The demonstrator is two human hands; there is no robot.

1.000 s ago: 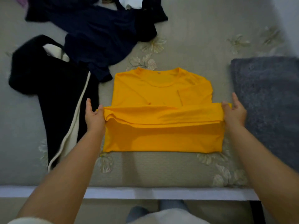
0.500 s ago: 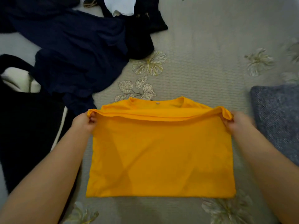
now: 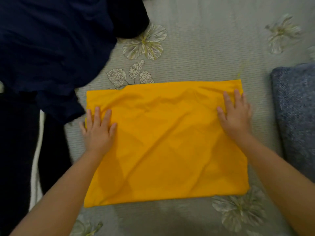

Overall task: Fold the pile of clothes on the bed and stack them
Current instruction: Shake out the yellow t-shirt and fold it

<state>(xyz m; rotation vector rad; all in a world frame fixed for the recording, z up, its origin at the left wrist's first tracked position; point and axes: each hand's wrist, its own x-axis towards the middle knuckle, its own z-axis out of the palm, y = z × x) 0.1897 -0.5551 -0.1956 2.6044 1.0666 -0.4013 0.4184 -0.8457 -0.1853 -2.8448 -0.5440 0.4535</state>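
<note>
Head view, left hand, right hand flat on yellow shirt

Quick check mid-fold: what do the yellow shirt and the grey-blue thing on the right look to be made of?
Yellow shirt: thin, matte knit, probably cotton jersey; it lies flat with soft, shallow creases. Grey-blue item: thicker, fuzzy, flecked pile, looks like fleece or chenille, perhaps a blanket; the exact fibre cannot be told.

light: dim and soft, no bright spots | shadows: the arms make dark shapes on the orange shirt | dark: the navy clothes on the left look nearly black, hard to see folds | sharpness: a bit fuzzy all over | edges: bed cover lines curve near the sides
</note>
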